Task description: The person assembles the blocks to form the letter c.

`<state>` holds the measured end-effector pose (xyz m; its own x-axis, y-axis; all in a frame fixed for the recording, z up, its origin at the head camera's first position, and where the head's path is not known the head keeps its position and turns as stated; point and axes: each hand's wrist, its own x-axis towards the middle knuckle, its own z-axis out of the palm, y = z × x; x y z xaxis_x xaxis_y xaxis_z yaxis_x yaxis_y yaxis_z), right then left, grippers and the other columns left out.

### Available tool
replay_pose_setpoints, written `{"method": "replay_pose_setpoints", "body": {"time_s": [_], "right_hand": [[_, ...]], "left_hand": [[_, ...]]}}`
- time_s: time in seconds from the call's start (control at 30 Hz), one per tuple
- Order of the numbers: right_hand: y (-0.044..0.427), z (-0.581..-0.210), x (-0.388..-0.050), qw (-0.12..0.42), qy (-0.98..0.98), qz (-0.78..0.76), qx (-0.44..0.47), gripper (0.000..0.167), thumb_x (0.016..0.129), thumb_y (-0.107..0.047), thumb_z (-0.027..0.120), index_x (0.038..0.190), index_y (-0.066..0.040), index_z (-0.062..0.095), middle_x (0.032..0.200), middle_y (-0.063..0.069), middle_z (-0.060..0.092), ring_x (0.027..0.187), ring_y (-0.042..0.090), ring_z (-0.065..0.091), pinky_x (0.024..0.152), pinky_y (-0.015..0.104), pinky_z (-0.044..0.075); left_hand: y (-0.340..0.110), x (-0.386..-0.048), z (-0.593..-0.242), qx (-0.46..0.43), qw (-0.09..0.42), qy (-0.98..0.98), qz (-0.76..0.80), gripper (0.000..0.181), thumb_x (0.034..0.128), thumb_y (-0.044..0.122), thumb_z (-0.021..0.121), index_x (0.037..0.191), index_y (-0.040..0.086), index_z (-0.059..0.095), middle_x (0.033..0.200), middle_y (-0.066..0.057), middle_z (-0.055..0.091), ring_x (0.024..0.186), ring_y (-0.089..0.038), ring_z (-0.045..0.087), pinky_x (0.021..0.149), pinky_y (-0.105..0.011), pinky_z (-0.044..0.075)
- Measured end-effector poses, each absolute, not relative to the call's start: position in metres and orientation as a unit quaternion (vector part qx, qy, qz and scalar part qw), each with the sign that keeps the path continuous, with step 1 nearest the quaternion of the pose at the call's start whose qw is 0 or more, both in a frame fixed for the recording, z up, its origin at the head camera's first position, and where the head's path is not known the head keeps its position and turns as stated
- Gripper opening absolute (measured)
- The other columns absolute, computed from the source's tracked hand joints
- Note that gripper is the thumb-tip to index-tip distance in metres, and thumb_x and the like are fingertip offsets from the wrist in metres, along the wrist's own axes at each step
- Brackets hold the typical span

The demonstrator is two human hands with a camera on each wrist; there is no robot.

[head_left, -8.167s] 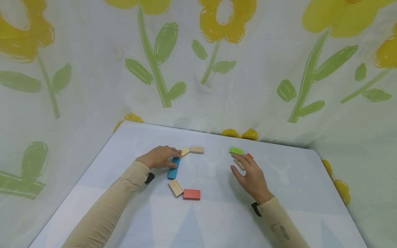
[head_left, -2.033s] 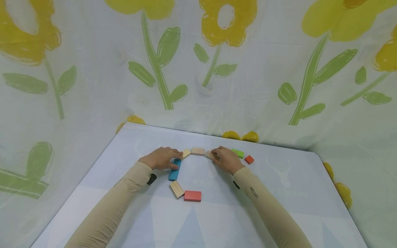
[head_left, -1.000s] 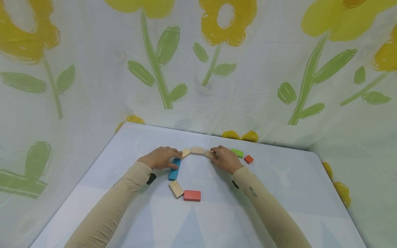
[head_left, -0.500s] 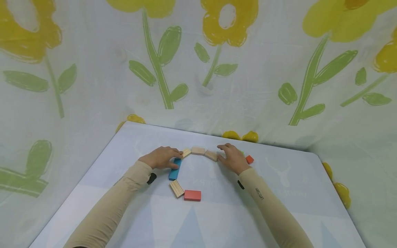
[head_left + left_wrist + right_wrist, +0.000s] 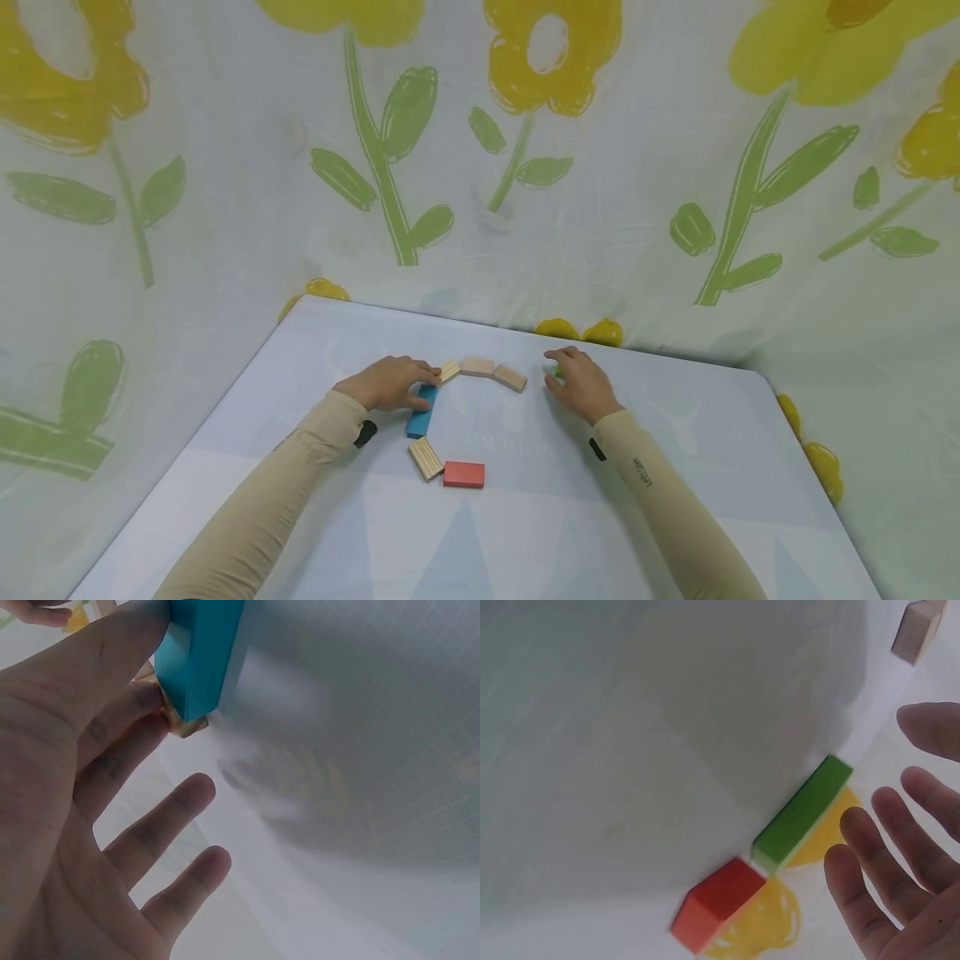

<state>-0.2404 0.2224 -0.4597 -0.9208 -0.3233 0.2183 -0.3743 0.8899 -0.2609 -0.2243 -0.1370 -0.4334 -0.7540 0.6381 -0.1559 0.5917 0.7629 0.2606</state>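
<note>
Spacing is what worries me from where I watch: the left hand (image 5: 386, 383) has its thumb on the blue block (image 5: 419, 422) and its nearer fingers touching the yellowish wooden block (image 5: 451, 370), with the last two fingers straight and free, so a slight drag there could twist both out of the curved row. The right hand (image 5: 585, 387) holds nothing that I can see; its fingers stand wide around the green block (image 5: 802, 814), near the far edge of the worktop (image 5: 562, 533). The orange-red block (image 5: 729, 886) lies just beside the green one, and I judge that a careless closing could nudge it away, especially since the head camera loses it behind that hand. A low sweep leftward might also catch the slanted plain block (image 5: 511, 378). Counting, I get eight blocks: one blue, one green, one orange-red, one red block (image 5: 463, 475) at the row's near end, and four of bare wood, including the striped block (image 5: 426, 458) and the middle plain block (image 5: 477, 367). Hands: two.
</note>
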Motion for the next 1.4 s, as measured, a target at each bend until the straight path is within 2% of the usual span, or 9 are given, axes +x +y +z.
{"method": "replay_pose_setpoints", "body": {"time_s": [0.23, 0.57, 0.87, 1.4], "right_hand": [[0.236, -0.462, -0.242, 0.095, -0.970, 0.154, 0.162, 0.041, 0.093, -0.018, 0.074, 0.131, -0.005, 0.066, 0.127, 0.017, 0.063, 0.117, 0.035, 0.061, 0.099, 0.053, 0.051], [0.247, -0.462, -0.241, 0.062, -0.979, 0.150, 0.120, 0.045, 0.093, -0.017, 0.073, 0.135, -0.004, 0.063, 0.132, 0.022, 0.060, 0.120, 0.040, 0.059, 0.102, 0.058, 0.047], [0.252, -0.467, -0.247, 0.035, -0.984, 0.138, 0.104, 0.045, 0.093, -0.015, 0.072, 0.136, -0.004, 0.062, 0.135, 0.022, 0.060, 0.124, 0.040, 0.057, 0.104, 0.058, 0.045], [0.252, -0.464, -0.251, 0.025, -0.985, 0.121, 0.120, 0.037, 0.093, -0.012, 0.072, 0.129, -0.004, 0.068, 0.123, 0.020, 0.065, 0.114, 0.038, 0.061, 0.097, 0.057, 0.050]], "left_hand": [[-0.138, -0.225, -0.435, 0.330, 0.116, 0.932, 0.099, 0.050, 0.0927, 0.034, 0.076, 0.137, 0.012, 0.066, 0.147, -0.005, 0.056, 0.134, -0.032, 0.052, 0.111, -0.050, 0.043], [-0.139, -0.224, -0.437, 0.334, 0.111, 0.931, 0.101, 0.050, 0.0928, 0.033, 0.076, 0.136, 0.012, 0.066, 0.147, -0.006, 0.056, 0.134, -0.032, 0.052, 0.111, -0.050, 0.043], [-0.138, -0.224, -0.438, 0.330, 0.115, 0.931, 0.102, 0.050, 0.0930, 0.033, 0.076, 0.137, 0.011, 0.065, 0.147, -0.006, 0.056, 0.134, -0.032, 0.052, 0.111, -0.050, 0.042], [-0.137, -0.224, -0.436, 0.332, 0.114, 0.931, 0.097, 0.050, 0.0932, 0.033, 0.075, 0.137, 0.011, 0.065, 0.148, -0.006, 0.056, 0.135, -0.031, 0.052, 0.112, -0.049, 0.042]]}}
